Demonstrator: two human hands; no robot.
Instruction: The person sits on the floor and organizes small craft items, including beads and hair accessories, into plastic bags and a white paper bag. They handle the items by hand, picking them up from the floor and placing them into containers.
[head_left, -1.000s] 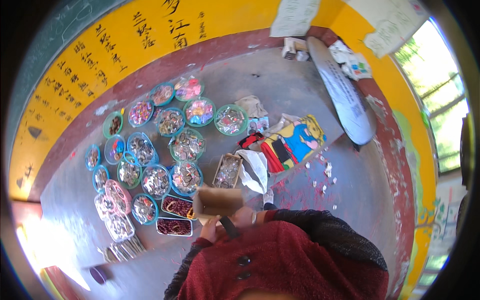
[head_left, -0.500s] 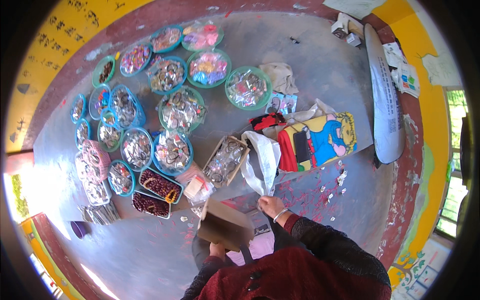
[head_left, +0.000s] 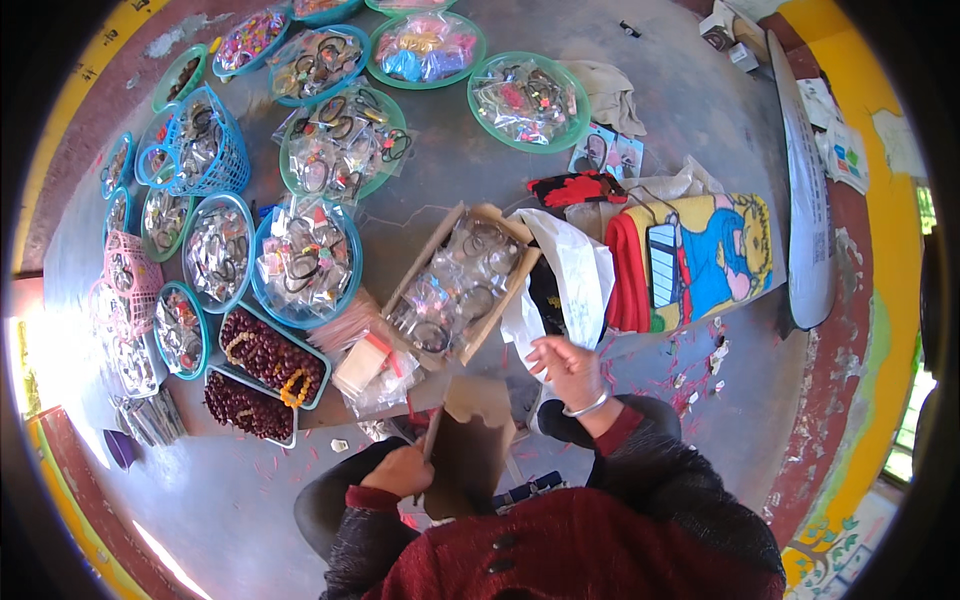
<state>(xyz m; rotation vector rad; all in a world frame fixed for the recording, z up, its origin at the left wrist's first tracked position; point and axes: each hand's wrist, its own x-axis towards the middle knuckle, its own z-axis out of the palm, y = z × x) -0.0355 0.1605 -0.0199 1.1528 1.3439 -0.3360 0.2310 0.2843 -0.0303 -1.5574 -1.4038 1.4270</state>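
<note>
Closed on the left edge of an open cardboard box [head_left: 468,455] is my left hand [head_left: 402,470]. The box is tilted over my lap, its mouth showing a brown inside. My right hand [head_left: 570,372], with a silver bangle at the wrist, is open at the lower edge of a white plastic bag [head_left: 585,285], fingers apart and slightly bent. Dark items show in the bag's mouth. Left of the bag, a second cardboard box [head_left: 405,292] on the table is filled with hair ties in clear packets [head_left: 462,285].
Several basins of packaged trinkets, such as a blue one [head_left: 357,285], crowd the table's left. Two trays of dark red bead strings [head_left: 262,345] sit near its front edge. A phone [head_left: 662,265] lies on a printed yellow cloth [head_left: 700,290] at right.
The cardboard box in my left hand has come down and turned its opening up. My right hand has loosened from the white bag. The view has shifted closer to the table.
</note>
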